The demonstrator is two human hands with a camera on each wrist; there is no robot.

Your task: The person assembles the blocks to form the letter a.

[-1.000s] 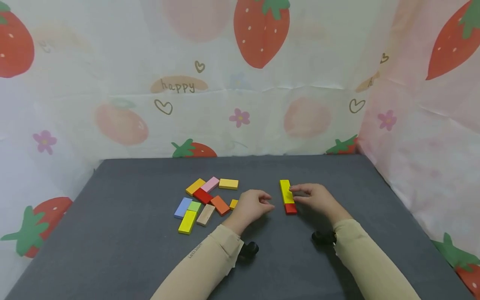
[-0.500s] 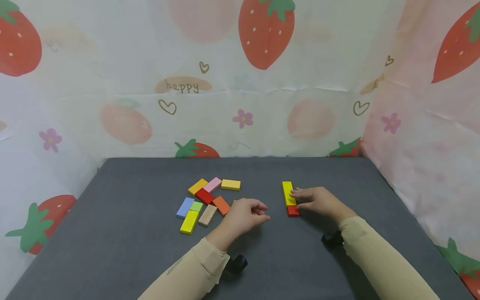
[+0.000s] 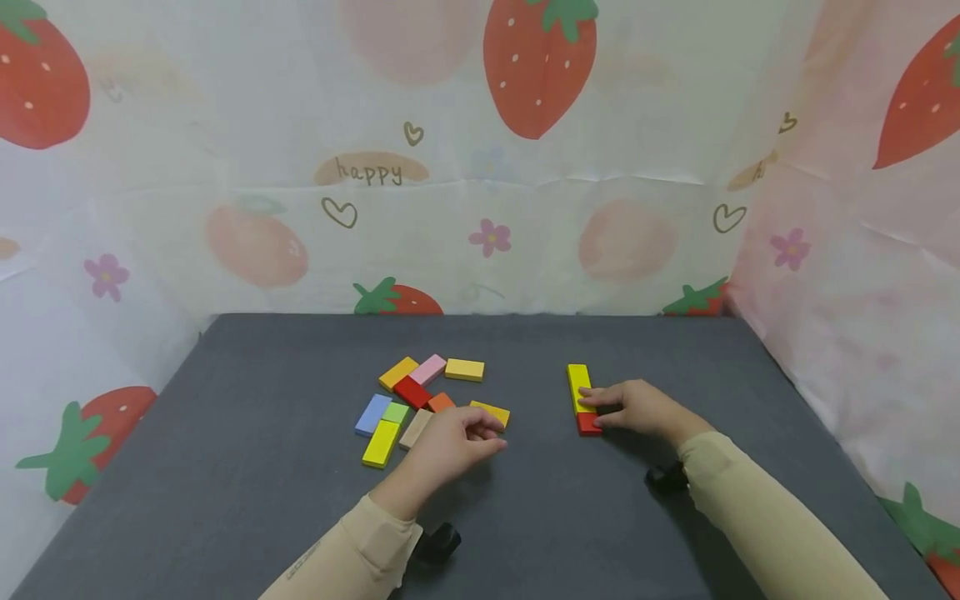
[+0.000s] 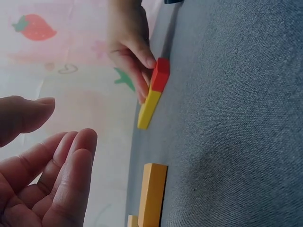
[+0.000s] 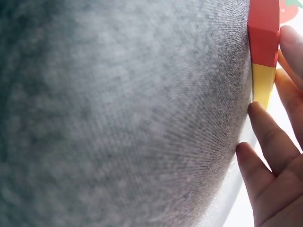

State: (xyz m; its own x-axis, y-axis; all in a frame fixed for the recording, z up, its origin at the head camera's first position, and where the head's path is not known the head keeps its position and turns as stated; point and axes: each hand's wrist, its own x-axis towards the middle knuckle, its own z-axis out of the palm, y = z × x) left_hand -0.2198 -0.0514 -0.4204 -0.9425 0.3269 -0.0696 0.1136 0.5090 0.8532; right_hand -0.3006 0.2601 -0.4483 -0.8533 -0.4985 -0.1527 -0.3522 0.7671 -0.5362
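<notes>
My right hand (image 3: 648, 410) rests its fingers on a yellow block (image 3: 577, 377) and a red block (image 3: 588, 426), which lie end to end on the right of the table in the head view. In the right wrist view the thumb is at the red block (image 5: 265, 33) and the fingertips lie along the yellow block (image 5: 263, 82). My left hand (image 3: 442, 450) hovers with fingers loosely bent and nothing between them, as the left wrist view shows. Just beyond it lies an amber block (image 3: 492, 413). An orange block (image 3: 442, 402) and a plain wood block (image 3: 414, 430) are partly hidden behind it.
Left of centre lie more flat blocks: blue (image 3: 372, 414), green (image 3: 395, 412), yellow (image 3: 381, 444), red (image 3: 412, 392), pink (image 3: 429, 369) and pale yellow (image 3: 465, 370). The dark grey table (image 3: 262, 467) ends at a strawberry-print cloth (image 3: 525, 183).
My left hand has drawn back to the left and towards me, uncovering the amber block. The right hand stays at the yellow and red blocks, its fingers shifting slightly. The head view has shifted a little.
</notes>
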